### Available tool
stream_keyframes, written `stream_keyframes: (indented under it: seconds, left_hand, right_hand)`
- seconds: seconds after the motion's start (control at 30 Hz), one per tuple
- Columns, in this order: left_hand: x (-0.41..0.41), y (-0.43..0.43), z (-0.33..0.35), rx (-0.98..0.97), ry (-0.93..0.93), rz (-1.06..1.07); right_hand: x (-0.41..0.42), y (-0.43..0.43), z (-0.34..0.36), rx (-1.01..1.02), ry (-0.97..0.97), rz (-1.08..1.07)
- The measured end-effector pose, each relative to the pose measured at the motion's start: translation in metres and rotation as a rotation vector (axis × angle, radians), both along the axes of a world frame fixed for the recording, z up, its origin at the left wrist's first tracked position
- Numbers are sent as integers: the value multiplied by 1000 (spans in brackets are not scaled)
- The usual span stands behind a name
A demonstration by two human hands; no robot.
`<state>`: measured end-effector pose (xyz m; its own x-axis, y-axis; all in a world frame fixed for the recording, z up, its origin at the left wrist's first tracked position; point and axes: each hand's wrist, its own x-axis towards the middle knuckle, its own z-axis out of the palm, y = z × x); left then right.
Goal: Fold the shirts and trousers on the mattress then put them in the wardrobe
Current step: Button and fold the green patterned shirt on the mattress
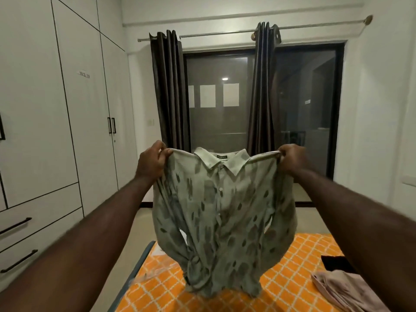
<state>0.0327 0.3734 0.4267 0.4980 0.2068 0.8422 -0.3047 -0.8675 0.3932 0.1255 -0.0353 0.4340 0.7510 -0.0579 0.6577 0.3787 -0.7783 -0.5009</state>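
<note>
Shirt (221, 221), thin pale-green patterned cloth, hangs over the mattress (292, 266), shoulders pinched by left hand (151, 162) and right hand (292, 159).

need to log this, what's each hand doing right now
left hand: grips one shoulder of the patterned shirt
right hand: grips the other shoulder

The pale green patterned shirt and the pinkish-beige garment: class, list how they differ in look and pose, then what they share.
Pattern: the pale green button-up shirt has dark brush-like marks; the pinkish-beige garment looks plain.
Pose: the shirt hangs upright, gripped at its shoulders by the left hand and right hand; the pinkish-beige garment lies crumpled on the orange lattice-patterned mattress.
Shared: neither is folded yet.
</note>
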Motion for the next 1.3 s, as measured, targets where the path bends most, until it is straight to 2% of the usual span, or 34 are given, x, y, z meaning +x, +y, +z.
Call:
stream_keyframes:
  seconds: [0.23, 0.3, 0.4, 0.47, 0.6, 0.63, 0.7, 0.77, 0.97, 1.07, 1.3]
  left_hand:
    - [1, 25, -4, 656, 218, 2]
    - [5, 29, -4, 677, 199, 67]
    - [10, 22, 2, 458, 115, 231]
    - [14, 16, 8, 326, 117, 276]
    - [17, 5, 17, 8, 170, 257]
    - [15, 3, 18, -26, 152, 264]
    - [12, -3, 18, 73, 115, 337]
    - [11, -5, 16, 94, 80, 353]
    - [14, -16, 13, -131, 7, 354]
    - [21, -18, 12, -301, 35, 360]
    - [48, -6, 5, -490, 141, 213]
  right_hand:
    - [15, -17, 6, 96, -13, -13]
    - [13, -19, 8, 81, -24, -6]
    - [13, -13, 14, 136, -155, -2]
    - [13, -6, 18, 120, -161, 7]
    - [15, -5, 20, 148, -185, 13]
    - [13, -7, 19, 136, -167, 18]
    - [14, -10, 16, 141, -181, 22]
    - [14, -12, 14, 171, -234, 5]
    - [7, -8, 17, 148, -285, 32]
    - [5, -5, 18, 108, -242, 62]
    - [26, -11, 17, 87, -131, 5]
